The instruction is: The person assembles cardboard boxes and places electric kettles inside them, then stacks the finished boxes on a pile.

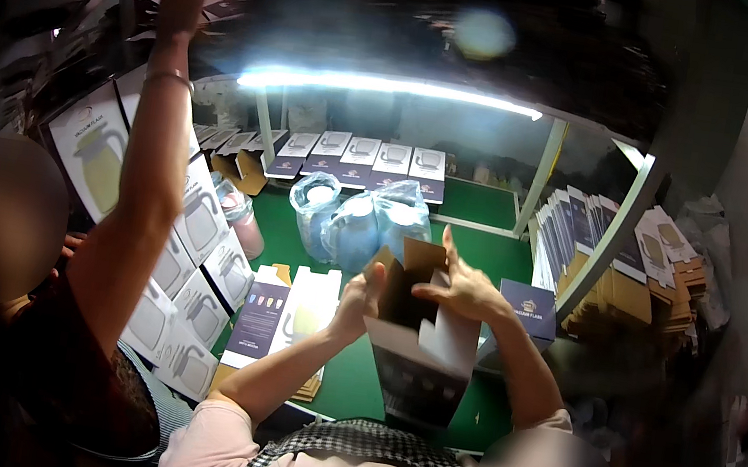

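A tall open-topped carton (419,374) stands tilted in front of me, its flaps raised and its inside dark. My left hand (358,304) is closed on the carton's left upper edge, thumb up beside a flap. Over the right upper edge lies my right hand (469,292), fingers stretched apart, with the thumb reaching across the opening. Just left of my left forearm are flat cartons (259,318), purple and white. Beyond the carton, blue vacuum flasks (356,229) stand wrapped in clear plastic bags.
Printed boxes (204,215) are stacked at left, beside a pinkish bagged flask (243,227). More boxes (360,161) line the back of the green table (483,204). Flattened cartons (600,256) fill the right side, near a closed purple box (528,308). A co-worker's raised arm (149,164) is at left.
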Motion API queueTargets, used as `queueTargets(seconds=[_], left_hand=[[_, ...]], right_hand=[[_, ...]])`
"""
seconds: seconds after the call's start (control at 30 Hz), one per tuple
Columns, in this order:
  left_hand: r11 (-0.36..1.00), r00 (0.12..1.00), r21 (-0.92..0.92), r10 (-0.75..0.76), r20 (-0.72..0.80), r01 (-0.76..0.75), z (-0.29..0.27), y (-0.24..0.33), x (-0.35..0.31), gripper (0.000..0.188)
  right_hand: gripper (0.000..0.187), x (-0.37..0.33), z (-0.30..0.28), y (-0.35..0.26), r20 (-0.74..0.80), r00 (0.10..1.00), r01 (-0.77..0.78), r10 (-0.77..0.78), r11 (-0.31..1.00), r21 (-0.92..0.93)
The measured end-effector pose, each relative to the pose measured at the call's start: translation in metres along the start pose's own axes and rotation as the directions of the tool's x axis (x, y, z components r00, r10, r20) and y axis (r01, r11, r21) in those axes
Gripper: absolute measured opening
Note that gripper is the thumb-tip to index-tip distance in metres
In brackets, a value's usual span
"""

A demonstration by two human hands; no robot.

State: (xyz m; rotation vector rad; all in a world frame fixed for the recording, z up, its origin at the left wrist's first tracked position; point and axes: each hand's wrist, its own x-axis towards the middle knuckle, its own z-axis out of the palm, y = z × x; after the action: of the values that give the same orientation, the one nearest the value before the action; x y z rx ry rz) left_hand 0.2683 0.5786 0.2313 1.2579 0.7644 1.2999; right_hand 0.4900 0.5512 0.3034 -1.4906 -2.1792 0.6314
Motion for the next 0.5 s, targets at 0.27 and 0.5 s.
queueTargets(seconds=[0.27, 0.5], left_hand=[[0.739, 0.952, 0.602, 0.270, 0.146, -0.302, -0.003, -0.055, -0.007, 0.065], [0.934, 0.935, 0.333, 0.227, -0.273, -0.130, -0.036, -0.046, -0.013, 0.035]], right_hand=[[0.122, 0.034, 0.142, 0.069, -0.355, 0.929, 0.108, -0.100, 0.994, 0.003], [0.102, 0.006, 0.149, 0.060, 0.035, 0.926, 0.364, -0.376, 0.914, 0.176]])
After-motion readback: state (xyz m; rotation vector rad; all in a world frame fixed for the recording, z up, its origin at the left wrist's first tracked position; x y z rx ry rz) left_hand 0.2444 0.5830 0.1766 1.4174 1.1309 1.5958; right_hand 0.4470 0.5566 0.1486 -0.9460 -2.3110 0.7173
